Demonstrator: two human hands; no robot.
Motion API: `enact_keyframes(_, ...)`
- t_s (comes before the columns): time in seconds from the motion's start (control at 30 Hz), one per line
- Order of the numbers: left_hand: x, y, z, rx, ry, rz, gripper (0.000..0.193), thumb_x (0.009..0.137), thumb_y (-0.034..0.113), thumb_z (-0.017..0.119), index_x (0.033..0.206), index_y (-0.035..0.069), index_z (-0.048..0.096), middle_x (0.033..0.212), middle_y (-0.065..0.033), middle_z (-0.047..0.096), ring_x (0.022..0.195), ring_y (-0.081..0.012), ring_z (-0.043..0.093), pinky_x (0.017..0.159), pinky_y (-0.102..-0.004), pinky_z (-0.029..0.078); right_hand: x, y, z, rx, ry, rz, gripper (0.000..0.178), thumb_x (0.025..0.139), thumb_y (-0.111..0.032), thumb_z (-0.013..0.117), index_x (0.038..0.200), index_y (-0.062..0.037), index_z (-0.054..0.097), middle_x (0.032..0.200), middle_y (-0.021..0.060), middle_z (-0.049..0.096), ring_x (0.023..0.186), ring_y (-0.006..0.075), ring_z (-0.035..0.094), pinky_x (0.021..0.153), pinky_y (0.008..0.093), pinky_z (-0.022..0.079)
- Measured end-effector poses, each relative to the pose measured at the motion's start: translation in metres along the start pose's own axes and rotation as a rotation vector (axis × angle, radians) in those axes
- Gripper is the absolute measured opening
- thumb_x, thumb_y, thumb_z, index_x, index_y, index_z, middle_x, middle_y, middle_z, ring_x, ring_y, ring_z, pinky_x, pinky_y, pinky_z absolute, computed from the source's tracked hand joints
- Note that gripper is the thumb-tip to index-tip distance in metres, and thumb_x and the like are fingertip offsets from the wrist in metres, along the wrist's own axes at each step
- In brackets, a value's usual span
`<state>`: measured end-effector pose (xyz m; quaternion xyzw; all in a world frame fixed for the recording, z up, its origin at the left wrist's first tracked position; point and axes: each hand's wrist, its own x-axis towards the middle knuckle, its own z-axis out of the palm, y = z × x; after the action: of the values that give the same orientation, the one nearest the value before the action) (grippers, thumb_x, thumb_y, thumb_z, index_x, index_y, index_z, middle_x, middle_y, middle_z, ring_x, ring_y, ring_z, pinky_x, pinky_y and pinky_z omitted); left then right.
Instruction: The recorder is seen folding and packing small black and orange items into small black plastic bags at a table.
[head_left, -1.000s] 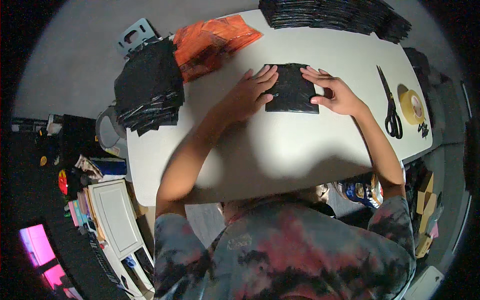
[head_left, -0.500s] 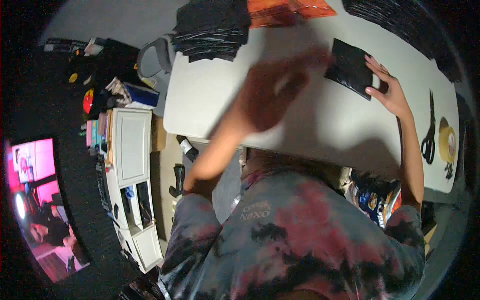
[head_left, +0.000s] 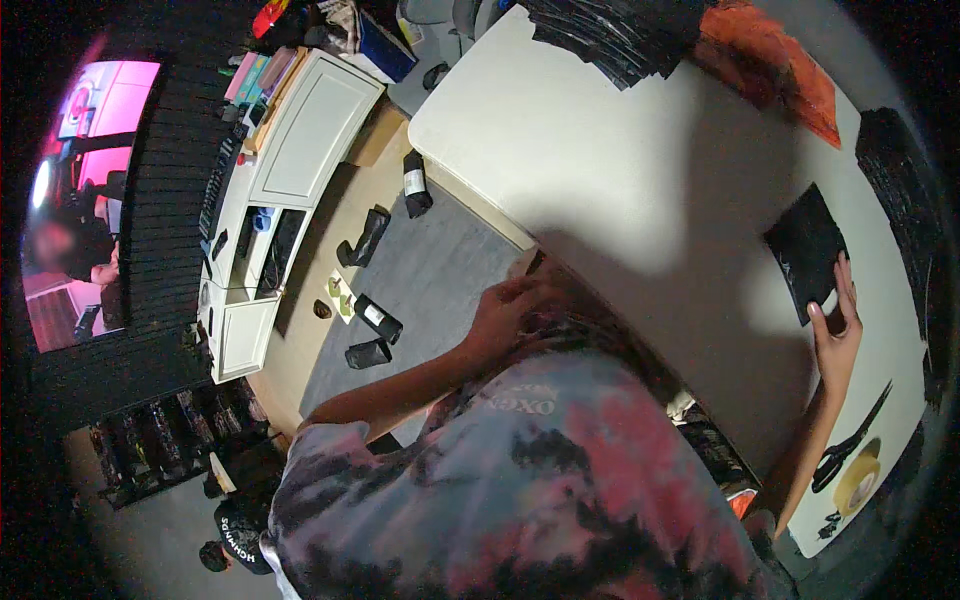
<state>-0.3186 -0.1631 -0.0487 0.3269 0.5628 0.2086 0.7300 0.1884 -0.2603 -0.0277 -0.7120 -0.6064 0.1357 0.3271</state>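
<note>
The flat black packet lies on your white table. At its five o'clock edge, your right hand rests, thumb and fingers spread apart. Scissors lie toward six. Toward nine, your left hand curls near your waist; whether it holds anything, I cannot tell.

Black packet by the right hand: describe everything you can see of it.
The black packet is thin and four-sided, with a dark, slightly creased face that catches faint glints, like plastic film. It lies flat on the white table, slanted in the picture. The right hand is at its lower-right edge, thumb and fingers spread, seemingly touching it. Whether it is sealed or filled, I cannot tell.
</note>
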Motion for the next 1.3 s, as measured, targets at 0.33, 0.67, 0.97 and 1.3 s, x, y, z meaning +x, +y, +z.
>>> enact_keyframes(0.33,0.013,0.029,0.015,0.038,0.197,0.114,0.041,0.103,0.034,0.067,0.124,0.000,0.068,0.112,-0.0094,0.075,0.101,-0.0180,0.071,0.083,-0.0294,0.054,0.000,0.001,-0.005,0.025,0.013,0.034,0.066,0.087,-0.009,0.077,0.148,0.0023,0.054,0.160,0.0165,0.048,0.153,0.0309,0.038,0.128,0.0460,0.021)
enact_keyframes(0.67,0.021,0.030,0.002,0.089,0.213,0.174,0.040,0.099,0.040,0.073,0.116,0.004,0.071,0.110,-0.0063,0.075,0.102,-0.0152,0.071,0.075,-0.0279,0.049,0.005,-0.005,-0.001,-0.040,0.021,0.033,0.072,0.081,-0.021,0.086,0.144,0.0005,0.059,0.158,0.0168,0.051,0.153,0.0323,0.039,0.128,0.0493,0.022)
enact_keyframes(0.97,0.024,0.037,-0.005,0.282,0.217,0.283,0.037,0.098,0.036,0.075,0.113,0.004,0.069,0.103,-0.0051,0.074,0.097,-0.0143,0.070,0.067,-0.0261,0.044,0.001,-0.008,-0.005,-0.019,0.036,0.047,0.072,0.080,-0.023,0.087,0.143,0.0000,0.060,0.157,0.0144,0.052,0.153,0.0325,0.039,0.128,0.0497,0.023)
enact_keyframes(1.3,0.000,0.072,0.009,0.389,0.201,0.440,0.013,0.095,0.014,0.074,0.094,0.001,0.072,0.090,-0.0080,0.075,0.084,-0.0139,0.070,0.072,-0.0250,0.049,0.004,-0.010,-0.006,-0.020,0.027,0.047,0.071,0.081,-0.025,0.087,0.141,0.0008,0.060,0.157,0.0127,0.052,0.152,0.0329,0.040,0.127,0.0500,0.025)
